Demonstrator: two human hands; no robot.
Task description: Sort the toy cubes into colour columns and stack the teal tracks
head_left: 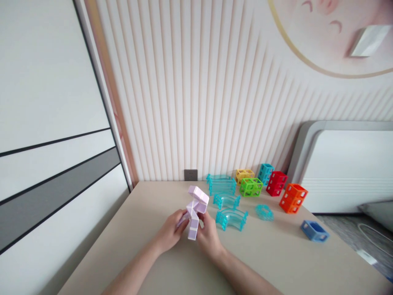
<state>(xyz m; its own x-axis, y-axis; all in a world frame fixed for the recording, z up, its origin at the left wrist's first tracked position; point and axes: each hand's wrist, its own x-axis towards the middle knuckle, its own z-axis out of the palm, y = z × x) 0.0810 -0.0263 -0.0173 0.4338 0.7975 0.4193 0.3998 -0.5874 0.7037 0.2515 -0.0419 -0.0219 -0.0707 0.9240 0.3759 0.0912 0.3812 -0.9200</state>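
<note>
A lilac and white twisty snake puzzle (193,222), bent into several folded segments, is held between both hands above the table. My left hand (170,230) is closed on its left side, with thumb and fingers pinching a segment. On the other side, my right hand (210,235) grips it from the right, and some of those fingers are hidden behind the segments. One section points up and to the right, while another hangs down toward me.
On the beige table (147,200), clear teal curved track pieces (232,218) lie right of the hands. Beyond them stand openwork blocks: green (251,187), yellow (244,175), teal (265,173), red (276,183) and orange (293,198). A blue block (314,231) sits near the right edge.
</note>
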